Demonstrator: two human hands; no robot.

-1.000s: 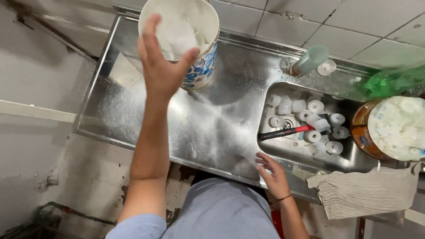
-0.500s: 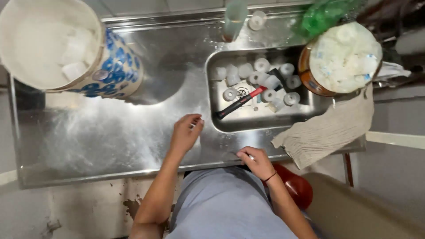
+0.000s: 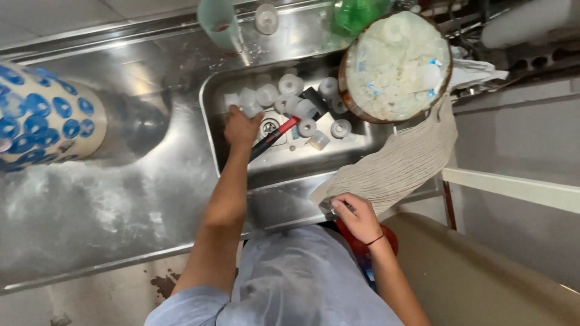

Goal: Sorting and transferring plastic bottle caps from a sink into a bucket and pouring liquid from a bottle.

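Head view: I see the stainless steel sink basin (image 3: 362, 158) holding a scatter of small white plastic caps (image 3: 291, 84), round and hollow-centred. My left hand (image 3: 240, 128) reaches among them, fingers curled; its grasp I cannot tell. My right hand (image 3: 355, 215) pinches the beige ribbed cloth (image 3: 399, 164) at the counter edge.

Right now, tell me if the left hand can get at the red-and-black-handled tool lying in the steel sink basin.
Probably yes. The left hand is already down in the steel sink basin, beside the red-and-black-handled tool, and nothing lies between them. The small white plastic cups sit further back.
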